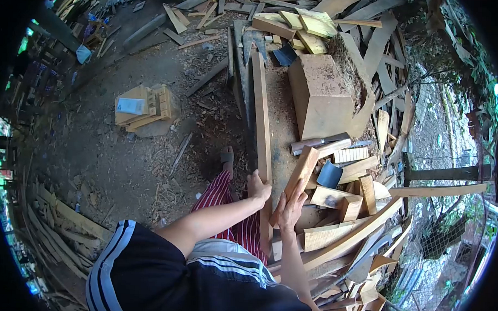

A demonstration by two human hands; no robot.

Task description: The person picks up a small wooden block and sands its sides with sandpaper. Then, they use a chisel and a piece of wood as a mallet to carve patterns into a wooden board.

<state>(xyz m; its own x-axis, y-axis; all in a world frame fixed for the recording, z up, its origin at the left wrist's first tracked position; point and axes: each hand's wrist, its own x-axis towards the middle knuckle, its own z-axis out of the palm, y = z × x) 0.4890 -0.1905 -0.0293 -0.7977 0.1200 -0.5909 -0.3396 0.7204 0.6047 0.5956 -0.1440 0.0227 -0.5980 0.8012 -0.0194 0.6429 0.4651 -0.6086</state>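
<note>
My left hand (pixel 258 187) is closed on the near part of a long, narrow wooden board (pixel 261 115). The board lies lengthwise along the left side of the workbench (pixel 278 112). Just to its right, my right hand (pixel 290 207) has its fingers along a short, thick wooden block (pixel 301 171), holding it tilted above the bench. The palm side of that grip is partly hidden. Close beyond the block are a dark curved piece (pixel 329 175) and a tool with a wooden handle (pixel 308 145).
A large wooden block (pixel 323 106) stands on the bench, with yellowish offcuts (pixel 316 23) behind it. Mixed wood pieces (pixel 339 230) crowd the right side. A small stack of wood (pixel 163 106) with a paper on it sits on the shaving-strewn floor (pixel 166 163).
</note>
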